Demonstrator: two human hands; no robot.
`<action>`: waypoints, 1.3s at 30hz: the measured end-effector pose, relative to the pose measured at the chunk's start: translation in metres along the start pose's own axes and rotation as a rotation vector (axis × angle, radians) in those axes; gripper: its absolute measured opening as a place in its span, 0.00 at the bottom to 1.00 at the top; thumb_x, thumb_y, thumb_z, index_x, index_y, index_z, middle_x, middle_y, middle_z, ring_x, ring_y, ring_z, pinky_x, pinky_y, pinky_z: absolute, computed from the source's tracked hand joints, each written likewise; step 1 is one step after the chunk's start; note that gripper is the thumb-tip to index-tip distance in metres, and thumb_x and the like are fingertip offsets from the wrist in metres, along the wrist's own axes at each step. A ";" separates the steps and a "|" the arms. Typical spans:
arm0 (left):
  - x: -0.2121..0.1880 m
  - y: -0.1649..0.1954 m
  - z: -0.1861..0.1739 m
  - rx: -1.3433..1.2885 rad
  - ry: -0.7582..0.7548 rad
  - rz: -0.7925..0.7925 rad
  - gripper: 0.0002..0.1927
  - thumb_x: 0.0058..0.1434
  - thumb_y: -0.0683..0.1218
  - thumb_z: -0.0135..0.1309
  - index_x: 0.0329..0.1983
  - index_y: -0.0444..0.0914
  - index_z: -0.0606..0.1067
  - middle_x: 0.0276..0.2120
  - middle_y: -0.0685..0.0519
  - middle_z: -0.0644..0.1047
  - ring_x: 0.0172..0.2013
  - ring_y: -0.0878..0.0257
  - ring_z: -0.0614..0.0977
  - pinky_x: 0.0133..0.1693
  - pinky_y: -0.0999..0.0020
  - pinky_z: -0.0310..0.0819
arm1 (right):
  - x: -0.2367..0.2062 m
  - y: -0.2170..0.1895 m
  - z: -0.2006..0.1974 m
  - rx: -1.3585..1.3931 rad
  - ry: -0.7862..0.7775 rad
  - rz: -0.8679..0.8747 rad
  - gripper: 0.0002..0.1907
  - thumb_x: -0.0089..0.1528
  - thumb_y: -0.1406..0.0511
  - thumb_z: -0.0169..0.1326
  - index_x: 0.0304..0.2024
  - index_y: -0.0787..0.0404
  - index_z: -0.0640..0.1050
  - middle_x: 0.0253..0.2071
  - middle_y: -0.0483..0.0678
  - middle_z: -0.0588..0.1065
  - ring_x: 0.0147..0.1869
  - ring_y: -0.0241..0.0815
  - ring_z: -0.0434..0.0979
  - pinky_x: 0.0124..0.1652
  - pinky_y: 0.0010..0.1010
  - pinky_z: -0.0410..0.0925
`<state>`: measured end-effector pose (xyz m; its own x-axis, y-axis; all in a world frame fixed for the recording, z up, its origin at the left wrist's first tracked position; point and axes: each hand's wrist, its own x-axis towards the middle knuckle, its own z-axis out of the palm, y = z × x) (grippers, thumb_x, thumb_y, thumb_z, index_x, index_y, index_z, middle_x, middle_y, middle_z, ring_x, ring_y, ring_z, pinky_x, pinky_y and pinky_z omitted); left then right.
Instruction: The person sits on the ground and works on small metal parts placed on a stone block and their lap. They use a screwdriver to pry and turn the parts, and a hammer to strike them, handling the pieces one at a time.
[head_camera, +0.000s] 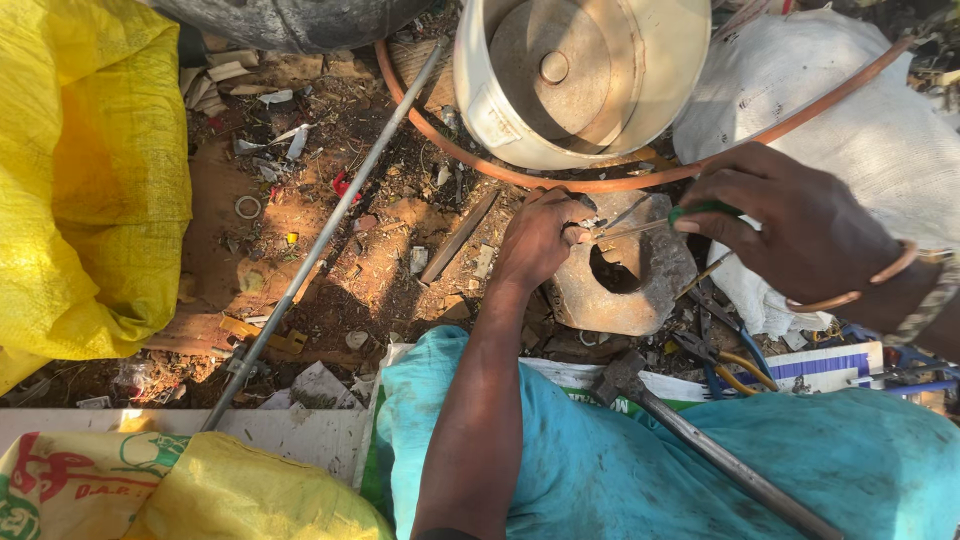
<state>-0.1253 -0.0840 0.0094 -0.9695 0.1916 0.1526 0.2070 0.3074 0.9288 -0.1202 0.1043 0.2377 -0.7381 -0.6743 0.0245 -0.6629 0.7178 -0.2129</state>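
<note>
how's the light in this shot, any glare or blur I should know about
Head view: hard sunlight from the upper right, glare washing out the white sack and white bucket; the teal cloth sits in shade; the right hand looks slightly soft, the left hand sharp.

Two yellow sacks (90, 180), one white bucket (580, 80), one hammer (700, 440).

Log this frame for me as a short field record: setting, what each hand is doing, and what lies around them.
setting: bare dirt ground littered with scrap
left hand: pinches a small metal piece, hard to identify, over the grey stone block with a hole
right hand: grips a green-handled screwdriver, tip towards the small piece
lap: teal cloth, metal-handled hammer lying on it
nearby: white plastic bucket, orange hose, long grey metal rod, yellow woven sack, white sack
</note>
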 end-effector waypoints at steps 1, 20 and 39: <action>0.000 -0.001 0.001 0.015 -0.006 0.012 0.15 0.52 0.40 0.65 0.44 0.41 0.82 0.40 0.50 0.79 0.46 0.50 0.77 0.50 0.54 0.70 | -0.001 -0.003 -0.002 -0.196 -0.150 0.127 0.19 0.66 0.53 0.51 0.51 0.57 0.76 0.44 0.50 0.76 0.40 0.49 0.81 0.37 0.38 0.74; -0.005 -0.011 0.009 0.069 0.057 0.121 0.16 0.52 0.40 0.64 0.46 0.39 0.82 0.40 0.47 0.80 0.46 0.47 0.77 0.52 0.52 0.71 | -0.002 -0.044 -0.011 -0.508 -0.413 0.252 0.18 0.67 0.52 0.51 0.54 0.54 0.72 0.38 0.49 0.70 0.31 0.48 0.78 0.31 0.37 0.74; -0.022 0.027 0.006 0.119 0.027 0.383 0.14 0.60 0.45 0.60 0.49 0.44 0.81 0.49 0.55 0.80 0.56 0.50 0.74 0.62 0.56 0.67 | -0.035 -0.029 0.032 0.050 0.166 0.117 0.19 0.53 0.75 0.59 0.47 0.62 0.76 0.51 0.53 0.75 0.57 0.57 0.76 0.54 0.45 0.71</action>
<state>-0.0974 -0.0743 0.0289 -0.8223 0.2888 0.4903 0.5659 0.3245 0.7580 -0.0712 0.1009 0.2115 -0.8231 -0.5459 0.1569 -0.5673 0.7773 -0.2720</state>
